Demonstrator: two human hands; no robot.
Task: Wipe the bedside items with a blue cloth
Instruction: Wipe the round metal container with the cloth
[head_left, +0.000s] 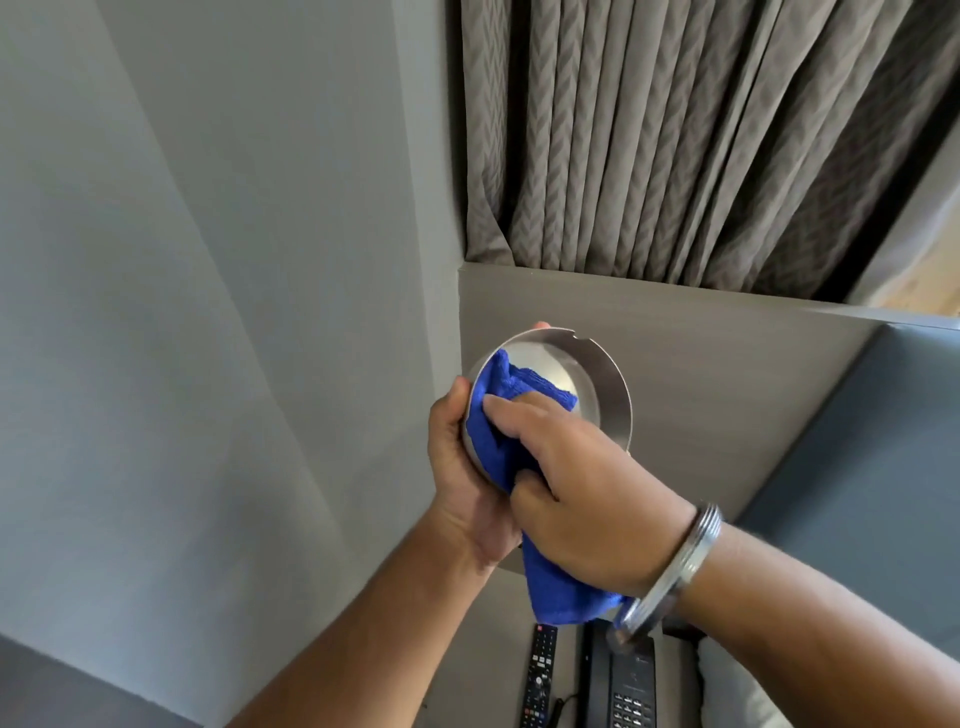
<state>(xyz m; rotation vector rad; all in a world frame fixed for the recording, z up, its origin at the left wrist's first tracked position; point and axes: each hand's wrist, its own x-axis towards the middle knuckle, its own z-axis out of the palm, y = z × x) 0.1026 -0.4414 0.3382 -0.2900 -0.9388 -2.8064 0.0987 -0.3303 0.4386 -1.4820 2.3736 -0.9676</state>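
Observation:
A round steel ashtray (587, 379) with a notch in its rim is held up in front of the wall, tilted toward me. My left hand (462, 483) grips it from below and from the left side. My right hand (582, 493) holds a blue cloth (519, 395) and presses it into the left part of the ashtray's bowl. The rest of the cloth hangs down under my right wrist, which wears steel bangles (675, 566).
Below the hands a black remote control (540, 675) and a black telephone (623, 680) lie on the bedside surface. A grey padded headboard (857, 467) is at the right, grey curtains (701, 140) above, and a plain grey wall (208, 312) at the left.

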